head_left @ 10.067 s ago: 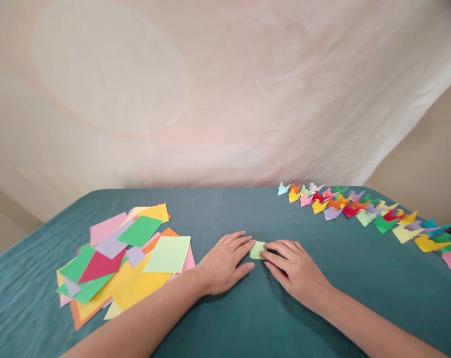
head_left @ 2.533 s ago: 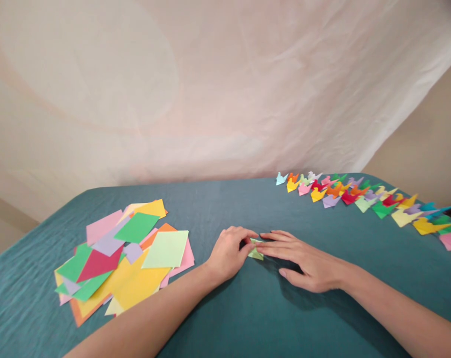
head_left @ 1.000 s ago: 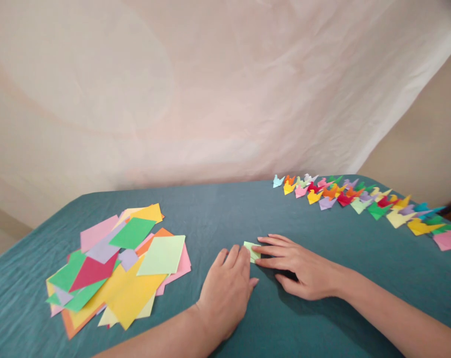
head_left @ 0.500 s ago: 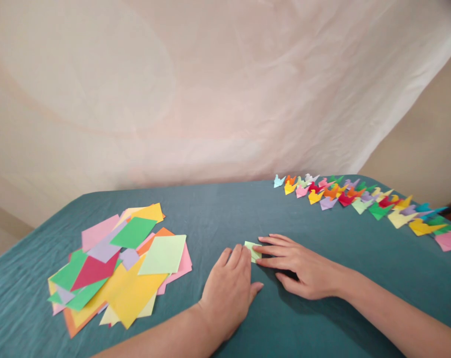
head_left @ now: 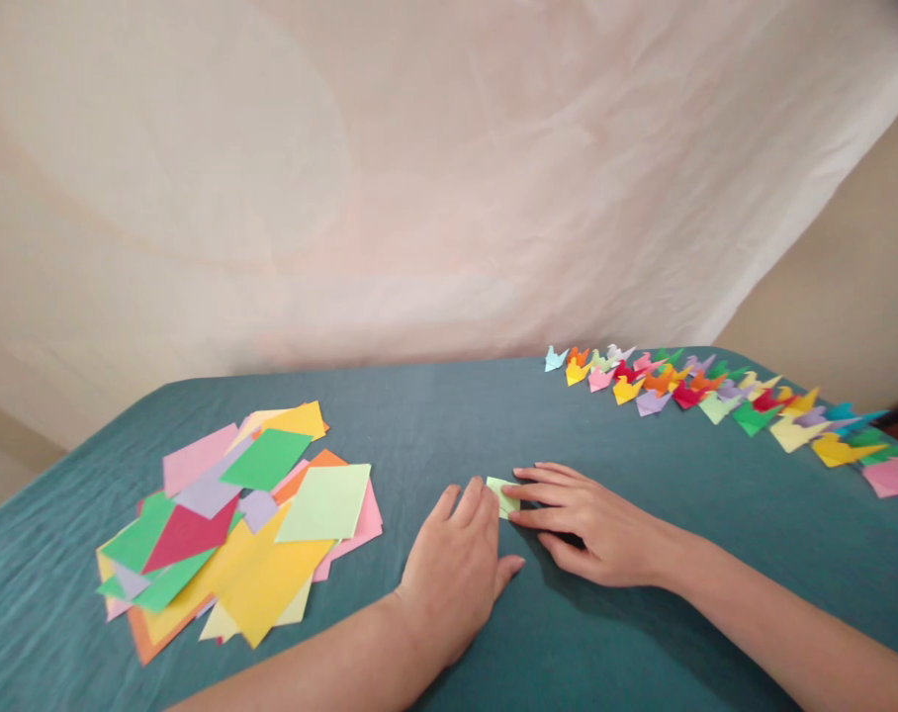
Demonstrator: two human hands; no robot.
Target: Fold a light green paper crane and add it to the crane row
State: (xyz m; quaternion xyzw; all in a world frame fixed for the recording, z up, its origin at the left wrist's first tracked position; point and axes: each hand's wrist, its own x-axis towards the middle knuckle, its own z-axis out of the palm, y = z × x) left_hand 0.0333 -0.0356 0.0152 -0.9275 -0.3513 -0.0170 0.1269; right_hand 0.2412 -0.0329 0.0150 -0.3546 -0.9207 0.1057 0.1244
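Observation:
A small folded piece of light green paper [head_left: 501, 493] lies on the teal tablecloth [head_left: 449, 415] in the middle of the table. My left hand [head_left: 456, 569] rests flat on the cloth with fingers stretched out, its fingertips touching the paper's near left edge. My right hand [head_left: 589, 519] lies flat to the right, fingers extended and pressing on the paper's right side. Most of the paper is hidden under the fingers.
A loose pile of coloured paper squares [head_left: 233, 519] lies at the left. A long row of small folded paper figures [head_left: 723, 400] in many colours runs along the back right. A pale cloth backdrop [head_left: 419, 178] hangs behind the table.
Both hands stay flat on the folded paper. The right hand's fingers have slid slightly left and pressed down. Earlier the left hand was pinching the paper; it has flattened since.

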